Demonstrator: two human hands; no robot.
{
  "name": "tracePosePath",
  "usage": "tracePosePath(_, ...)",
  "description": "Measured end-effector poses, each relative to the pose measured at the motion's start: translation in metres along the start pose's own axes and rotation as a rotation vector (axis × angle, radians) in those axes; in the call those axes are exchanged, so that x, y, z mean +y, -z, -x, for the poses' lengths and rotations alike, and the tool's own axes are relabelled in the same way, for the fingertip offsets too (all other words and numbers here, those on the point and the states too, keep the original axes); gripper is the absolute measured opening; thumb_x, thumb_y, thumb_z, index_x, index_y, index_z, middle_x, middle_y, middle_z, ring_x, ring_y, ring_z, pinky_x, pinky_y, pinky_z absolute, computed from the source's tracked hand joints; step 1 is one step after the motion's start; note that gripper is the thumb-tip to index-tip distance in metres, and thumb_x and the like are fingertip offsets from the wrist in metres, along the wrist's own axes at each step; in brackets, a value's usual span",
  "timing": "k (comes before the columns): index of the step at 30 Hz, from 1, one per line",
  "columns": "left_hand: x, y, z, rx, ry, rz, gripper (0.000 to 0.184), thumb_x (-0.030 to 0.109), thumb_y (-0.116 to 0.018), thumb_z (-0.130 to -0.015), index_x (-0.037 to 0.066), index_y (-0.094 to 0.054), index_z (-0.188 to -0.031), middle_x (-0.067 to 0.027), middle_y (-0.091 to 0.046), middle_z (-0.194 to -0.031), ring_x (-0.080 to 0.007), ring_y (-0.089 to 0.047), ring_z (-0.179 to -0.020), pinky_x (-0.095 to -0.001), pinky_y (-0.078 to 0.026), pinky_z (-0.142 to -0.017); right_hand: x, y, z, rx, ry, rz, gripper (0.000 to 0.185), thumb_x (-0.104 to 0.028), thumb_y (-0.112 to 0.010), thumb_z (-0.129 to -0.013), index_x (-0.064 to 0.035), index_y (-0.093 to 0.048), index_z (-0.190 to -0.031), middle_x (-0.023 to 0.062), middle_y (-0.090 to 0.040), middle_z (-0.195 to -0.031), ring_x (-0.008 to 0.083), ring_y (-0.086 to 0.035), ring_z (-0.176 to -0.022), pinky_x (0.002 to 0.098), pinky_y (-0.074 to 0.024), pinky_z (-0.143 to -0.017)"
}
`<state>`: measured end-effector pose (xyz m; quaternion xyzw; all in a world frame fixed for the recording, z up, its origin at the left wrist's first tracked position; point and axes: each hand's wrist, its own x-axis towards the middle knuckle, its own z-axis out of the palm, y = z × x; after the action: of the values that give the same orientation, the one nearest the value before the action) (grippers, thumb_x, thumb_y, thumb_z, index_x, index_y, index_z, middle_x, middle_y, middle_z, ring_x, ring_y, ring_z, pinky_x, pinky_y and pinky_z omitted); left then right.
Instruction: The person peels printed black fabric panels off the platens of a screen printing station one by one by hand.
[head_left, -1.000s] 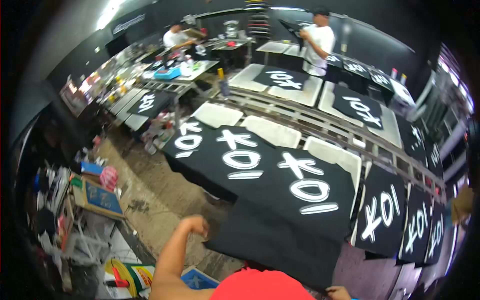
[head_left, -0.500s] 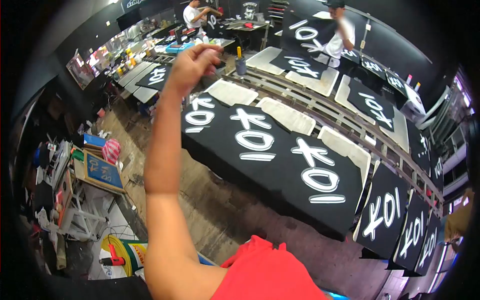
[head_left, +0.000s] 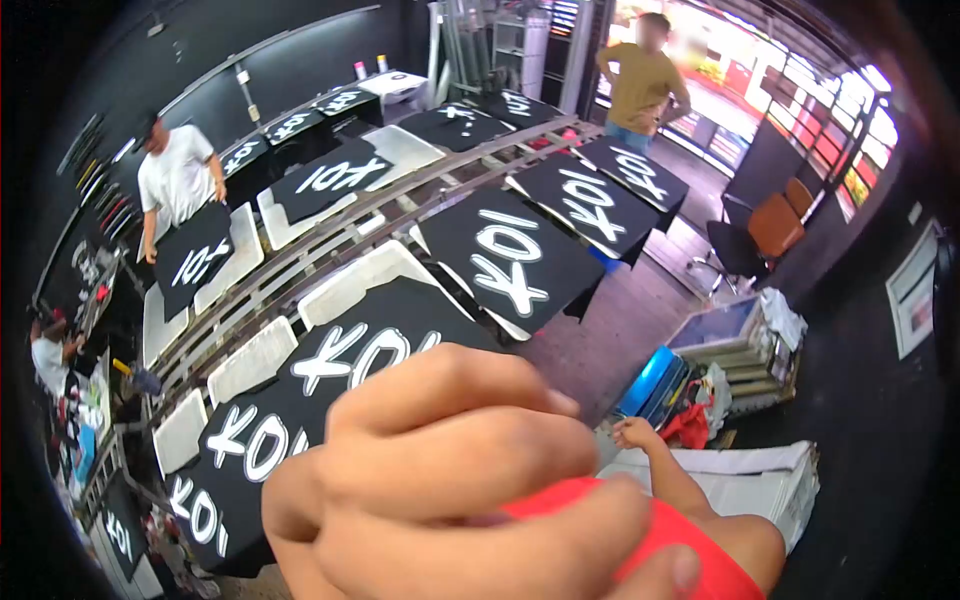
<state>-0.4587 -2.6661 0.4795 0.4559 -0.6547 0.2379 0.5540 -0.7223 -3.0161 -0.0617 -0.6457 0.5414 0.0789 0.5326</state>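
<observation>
My left hand [head_left: 450,470] is very close to the camera, large in the lower middle. Its fingers are loosely curled, and nothing shows in them. It covers part of a black cloth [head_left: 410,305] printed with white "KOI" letters, on the near row of pale boards. My right hand [head_left: 632,432] is lower down at the right, small in view, with fingers bent in and no object visible in it. Beyond it lie a shiny blue item [head_left: 648,378] and a red cloth [head_left: 688,428]. Below it is a white box-like surface [head_left: 735,470].
Black printed pieces [head_left: 510,255] lie on boards along a metal rail frame [head_left: 400,205]. Across it, a person in white [head_left: 180,175] handles one. Another person [head_left: 645,90] stands by the doorway. An office chair [head_left: 765,235] and stacked frames [head_left: 745,340] are at right.
My view has swung right, toward the doorway. My left hand has come from being stretched forward to close before the camera. My right arm has come into view.
</observation>
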Motion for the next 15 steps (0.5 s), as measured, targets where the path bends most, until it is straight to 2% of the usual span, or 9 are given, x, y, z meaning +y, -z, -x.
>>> tracePosePath(2,-0.004,0.002,-0.001,-0.114,-0.049,-0.081,0.005,0.021,-0.071,-0.080,0.019,-0.067,-0.083,0.0033,-0.062,-0.073,-0.0135,-0.055,-0.063,-0.0255,-0.045,-0.059,0.003,-0.009,0.017,0.055,0.037,-0.076,0.019,-0.015,-0.056,-0.087,-0.0032,-0.067,-0.098,0.0082,-0.070,-0.089,0.0211,-0.068,-0.064,0.0327,-0.0528,-0.051)
tracePosePath(5,0.010,0.004,-0.010,-0.201,0.010,-0.191,0.008,0.019,-0.072,-0.077,0.018,-0.067,-0.083,0.0027,-0.061,-0.071,-0.0138,-0.055,-0.064,-0.0259,-0.044,-0.058,0.077,-0.026,0.006,-0.003,-0.055,-0.016,0.020,-0.017,-0.057,-0.088,-0.0030,-0.066,-0.098,0.0080,-0.069,-0.085,0.0220,-0.068,-0.065,0.0328,-0.0520,-0.051)
tracePosePath(6,0.009,-0.005,-0.009,-0.207,0.009,-0.183,0.008,0.019,-0.072,-0.077,0.018,-0.067,-0.083,0.0027,-0.061,-0.071,-0.0138,-0.055,-0.064,-0.0259,-0.044,-0.058,0.105,-0.028,0.012,-0.038,-0.164,-0.037,0.020,-0.018,-0.058,-0.087,-0.0031,-0.066,-0.099,0.0082,-0.068,-0.084,0.0220,-0.068,-0.064,0.0337,-0.0511,-0.049)
tracePosePath(7,0.007,-0.020,-0.006,-0.040,0.073,-0.166,0.014,0.016,-0.070,-0.060,0.020,-0.060,-0.069,0.0081,-0.054,-0.065,-0.0093,-0.057,-0.059,-0.0222,-0.036,-0.051,0.144,-0.028,0.006,-0.073,-0.271,-0.055,0.021,-0.019,-0.059,-0.087,-0.0031,-0.065,-0.099,0.0084,-0.068,-0.083,0.0219,-0.067,-0.064,0.0346,-0.0501,-0.048)
tracePosePath(8,0.005,-0.027,-0.003,0.130,0.138,-0.149,0.021,0.013,-0.068,-0.043,0.022,-0.052,-0.055,0.0136,-0.047,-0.059,-0.0048,-0.058,-0.054,-0.0185,-0.027,-0.043,0.166,-0.027,0.012,-0.072,-0.274,-0.057,0.021,-0.019,-0.059,-0.087,-0.0031,-0.065,-0.099,0.0084,-0.068,-0.083,0.0219,-0.067,-0.064,0.0346,-0.0501,-0.048)
tracePosePath(11,0.000,-0.018,-0.005,-0.045,0.050,-0.109,0.016,0.016,-0.069,-0.055,0.020,-0.057,-0.064,0.0100,-0.051,-0.063,-0.0080,-0.057,-0.057,-0.0210,-0.033,-0.048,0.209,-0.023,0.039,-0.125,-0.468,0.045,0.020,-0.022,-0.058,-0.087,-0.0054,-0.065,-0.098,0.0088,-0.068,-0.083,0.0230,-0.067,-0.064,0.0374,-0.0496,-0.049)
tracePosePath(14,-0.007,-0.011,-0.002,-0.082,0.001,-0.041,0.011,0.019,-0.070,-0.066,0.019,-0.062,-0.074,0.0064,-0.056,-0.067,-0.0113,-0.056,-0.061,-0.0235,-0.038,-0.052,0.235,-0.024,0.046,-0.185,-0.660,0.148,0.020,-0.025,-0.057,-0.088,-0.0077,-0.064,-0.096,0.0093,-0.068,-0.084,0.0241,-0.066,-0.064,0.0402,-0.0491,-0.050)
tracePosePath(15,-0.011,-0.011,0.001,-0.080,-0.023,-0.010,0.010,0.020,-0.071,-0.070,0.019,-0.063,-0.077,0.0052,-0.057,-0.068,-0.0124,-0.056,-0.062,-0.0243,-0.040,-0.054,0.223,-0.023,0.045,-0.184,-0.661,0.145,0.020,-0.025,-0.057,-0.088,-0.0077,-0.064,-0.096,0.0093,-0.068,-0.084,0.0241,-0.066,-0.064,0.0402,-0.0491,-0.050)
